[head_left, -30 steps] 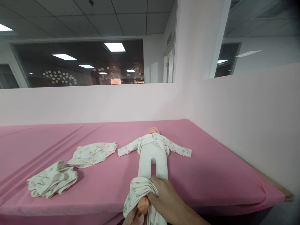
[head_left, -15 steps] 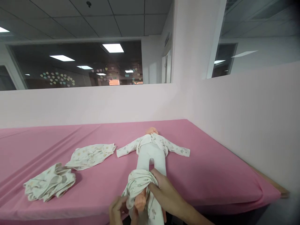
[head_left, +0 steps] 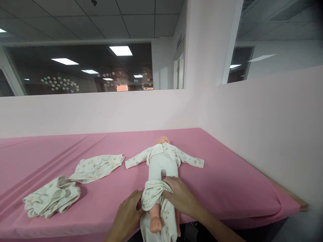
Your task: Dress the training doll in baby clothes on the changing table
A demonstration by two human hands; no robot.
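Note:
A baby doll [head_left: 163,168] lies on its back on the pink-covered table, its head away from me and its arms spread in a printed long-sleeved top. Patterned baby pants [head_left: 153,193] are bunched around its lower legs. One bare foot [head_left: 155,224] sticks out below the bunched cloth, and a fabric leg hangs over the table edge. My left hand [head_left: 130,210] pinches the left side of the bunched pants. At the right side, my right hand [head_left: 179,195] grips the gathered cloth, thumb tucked under it.
Two printed white garments lie left of the doll: a crumpled one [head_left: 52,197] near the front edge and a flatter one [head_left: 97,168] behind it. The pink sheet [head_left: 227,191] covers the table, which meets white walls at the back and right.
The bunched pants have moved up the doll's leg, so more of the foot and ankle shows. My left hand has risen along the left side; the right hand has shifted slightly upward.

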